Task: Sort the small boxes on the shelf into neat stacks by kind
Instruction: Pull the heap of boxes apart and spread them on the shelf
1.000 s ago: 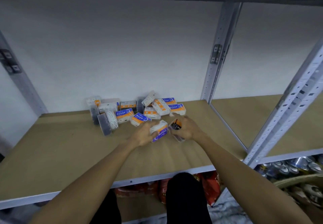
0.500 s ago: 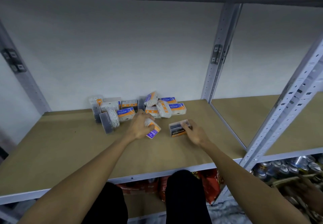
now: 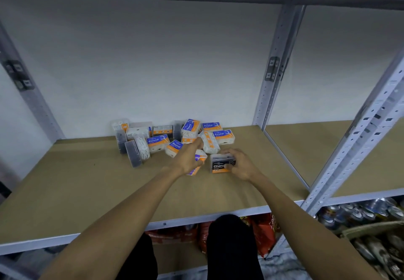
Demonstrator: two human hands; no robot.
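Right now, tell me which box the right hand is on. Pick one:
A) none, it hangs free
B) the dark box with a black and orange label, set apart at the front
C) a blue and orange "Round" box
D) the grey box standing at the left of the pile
B: the right hand grips the dark box, which sits on the shelf in front of the pile.

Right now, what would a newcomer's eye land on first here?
Two bare forearms reach in over the brown shelf board: the right hand grips a black charcoal box, the left hand a white and purple box. Behind them, against the white back wall, sits a jumbled pile of blue and orange boxes. Bottom right, on the shelf below, cans glint.
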